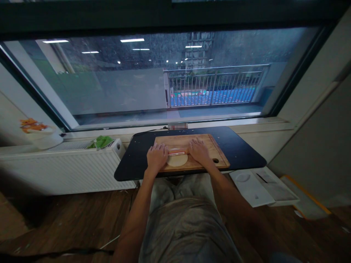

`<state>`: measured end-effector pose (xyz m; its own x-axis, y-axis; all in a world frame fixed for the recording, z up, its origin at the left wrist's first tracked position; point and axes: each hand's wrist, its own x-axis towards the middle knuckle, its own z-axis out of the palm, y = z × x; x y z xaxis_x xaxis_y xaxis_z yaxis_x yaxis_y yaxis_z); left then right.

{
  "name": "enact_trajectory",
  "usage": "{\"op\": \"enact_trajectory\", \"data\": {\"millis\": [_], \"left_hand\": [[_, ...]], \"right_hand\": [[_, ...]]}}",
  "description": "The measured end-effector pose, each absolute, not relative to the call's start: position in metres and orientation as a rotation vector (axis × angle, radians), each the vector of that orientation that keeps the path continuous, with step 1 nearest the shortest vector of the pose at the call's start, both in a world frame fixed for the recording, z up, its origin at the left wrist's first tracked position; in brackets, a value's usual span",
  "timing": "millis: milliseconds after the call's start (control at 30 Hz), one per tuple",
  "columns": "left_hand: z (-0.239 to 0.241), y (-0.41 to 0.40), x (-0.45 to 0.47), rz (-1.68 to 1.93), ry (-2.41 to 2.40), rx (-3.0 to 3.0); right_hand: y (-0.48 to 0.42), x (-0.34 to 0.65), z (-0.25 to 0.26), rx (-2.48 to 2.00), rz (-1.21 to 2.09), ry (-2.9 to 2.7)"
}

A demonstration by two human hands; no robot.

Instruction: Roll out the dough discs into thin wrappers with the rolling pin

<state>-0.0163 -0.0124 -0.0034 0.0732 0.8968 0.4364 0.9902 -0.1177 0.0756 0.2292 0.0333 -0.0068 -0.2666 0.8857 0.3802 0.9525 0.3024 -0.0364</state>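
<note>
A rolling pin with a red and white label lies crosswise over a flat, pale round of dough. My left hand is on the pin's left end and my right hand on its right end, both with fingers bent over it. The hands cover the pin's two ends. Beneath the dough is a wooden cutting board with a dark hole near its right corner. The far edge of the dough is hidden by the pin.
The board rests on a small black table against the window sill. To the left, a white radiator carries a green cloth-like item and a white container with something orange. A white box lies low at the right.
</note>
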Motion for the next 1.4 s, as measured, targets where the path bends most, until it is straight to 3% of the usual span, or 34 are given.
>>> {"op": "enact_trajectory", "data": {"millis": [233,633,1133,1400], "left_hand": [[0.003,-0.015,-0.013,-0.529,-1.964,-2.103],[-0.001,-0.015,-0.016,-0.593,-1.908,-2.179],[0.012,-0.025,-0.004,-0.456,-2.036,-2.123],[0.009,-0.024,-0.006,-0.537,-1.987,-2.141]], "right_hand": [[0.050,0.225,-0.001,-1.687,-0.313,-2.361],[-0.012,0.233,-0.015,-1.667,-0.393,-2.205],[0.074,0.224,0.006,-1.598,-0.403,-2.517],[0.031,0.241,-0.006,-1.614,-0.354,-2.422]]}}
